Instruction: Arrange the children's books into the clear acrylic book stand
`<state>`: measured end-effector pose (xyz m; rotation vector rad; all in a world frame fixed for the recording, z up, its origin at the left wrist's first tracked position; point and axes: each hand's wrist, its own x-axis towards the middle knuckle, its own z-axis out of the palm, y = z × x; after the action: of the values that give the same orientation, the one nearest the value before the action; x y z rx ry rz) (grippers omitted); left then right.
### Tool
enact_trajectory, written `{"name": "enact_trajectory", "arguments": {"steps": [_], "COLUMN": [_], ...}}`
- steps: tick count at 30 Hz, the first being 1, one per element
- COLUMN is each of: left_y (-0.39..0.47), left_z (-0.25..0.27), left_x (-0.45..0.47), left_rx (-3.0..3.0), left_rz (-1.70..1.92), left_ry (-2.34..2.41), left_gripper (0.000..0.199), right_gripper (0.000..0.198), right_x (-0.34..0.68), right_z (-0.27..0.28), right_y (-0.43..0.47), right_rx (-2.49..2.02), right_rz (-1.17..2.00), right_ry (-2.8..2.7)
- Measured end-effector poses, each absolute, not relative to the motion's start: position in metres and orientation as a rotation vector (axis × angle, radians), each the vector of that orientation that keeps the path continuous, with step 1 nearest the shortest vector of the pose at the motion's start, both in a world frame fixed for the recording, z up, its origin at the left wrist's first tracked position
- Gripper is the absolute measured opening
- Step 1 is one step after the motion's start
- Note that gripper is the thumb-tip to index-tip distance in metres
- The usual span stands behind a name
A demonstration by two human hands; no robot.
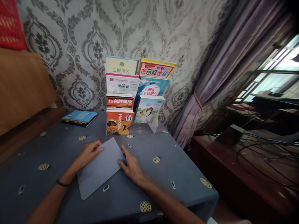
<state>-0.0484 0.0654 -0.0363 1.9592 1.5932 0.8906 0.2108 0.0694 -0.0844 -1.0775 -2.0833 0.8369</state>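
A thin, flat grey panel (101, 171), plain on its upper face, lies at an angle over the table in front of me. My left hand (88, 154) grips its far left edge, thumb on top and fingers curled around the side. At the right edge, my right hand (132, 168) has the panel between thumb and fingers. Just beyond stands a clear book rack (153, 126) holding two columns of books. An orange book (120, 122) is lowest on the left, and a pale green book (149, 110) is lowest on the right.
A few books with a blue cover (79, 116) on top lie at the back left, beside a wooden board (22, 90). Grey cloth with yellow spots covers the table (187, 177). To the right are a purple curtain (193, 109) and a reddish-brown surface with tangled cables (254, 152).
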Motion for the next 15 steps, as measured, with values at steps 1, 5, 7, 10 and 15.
{"name": "enact_trajectory", "arguments": {"steps": [1, 5, 7, 10, 15], "left_y": [0.064, 0.056, 0.052, 0.046, 0.037], "left_z": [-0.033, -0.020, -0.013, -0.003, 0.005], "left_x": [-0.048, -0.044, -0.042, -0.036, -0.026], "left_rx": [1.948, 1.930, 1.911, 1.839, 1.744], "left_rz": [0.933, 1.074, 1.178, 1.373, 1.549], "left_ry": [1.586, 1.574, 1.577, 1.560, 1.436], "left_gripper": [0.036, 0.036, 0.035, 0.033, 0.025], "right_gripper": [0.062, 0.042, 0.045, 0.048, 0.055], "right_x": [0.211, 0.206, 0.202, 0.197, 0.197], "right_z": [-0.087, -0.086, -0.082, -0.079, -0.076], "right_y": [0.073, 0.083, 0.081, 0.076, 0.067], "right_rx": [-1.060, -0.833, -0.731, -0.658, -0.585], "right_rz": [0.957, 1.546, 1.739, 1.905, 2.045], "right_ry": [-1.965, -1.612, -1.483, -1.404, -1.453]}}
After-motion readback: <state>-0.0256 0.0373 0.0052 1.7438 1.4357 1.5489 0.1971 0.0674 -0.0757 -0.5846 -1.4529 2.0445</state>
